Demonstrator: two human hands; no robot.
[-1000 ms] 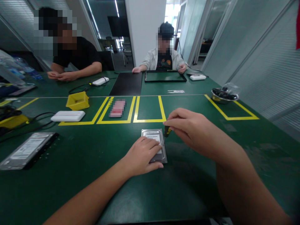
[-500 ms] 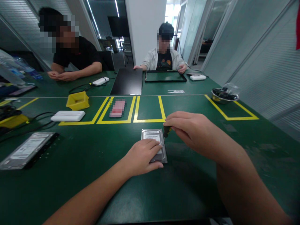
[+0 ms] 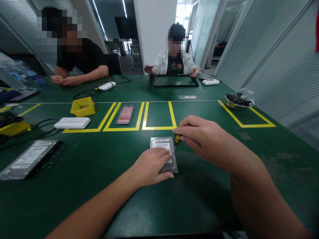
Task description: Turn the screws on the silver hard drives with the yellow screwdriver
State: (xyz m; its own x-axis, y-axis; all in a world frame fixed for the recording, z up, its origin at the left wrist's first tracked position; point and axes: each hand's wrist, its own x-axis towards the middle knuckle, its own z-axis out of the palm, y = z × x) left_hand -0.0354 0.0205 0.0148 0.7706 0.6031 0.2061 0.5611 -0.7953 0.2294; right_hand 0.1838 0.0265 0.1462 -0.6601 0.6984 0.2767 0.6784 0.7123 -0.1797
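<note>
A silver hard drive [image 3: 161,141] with a white label lies flat on the green table [image 3: 99,166]. Over its lower part rests my left hand [image 3: 152,166], its fingers wrapped round the drive and the thumb at the near edge. My right hand [image 3: 199,131] pinches a small black and yellow screwdriver [image 3: 177,138] above the drive's right edge. The screwdriver's shaft slants down to that edge; exactly where the tip sits is too small to tell.
Another hard drive [image 3: 31,157] lies at the left, near a white power strip [image 3: 72,122] and a yellow bin [image 3: 82,107]. A metal bowl [image 3: 239,102] stands back right. Across the table, one person handles a black frame [image 3: 176,85]; another leans on their forearms.
My right fingers have shifted on the screwdriver, showing more of its yellow handle. My left hand stays put. Across the table, the dark panel is gone from the tabletop and a person's hand is raised.
</note>
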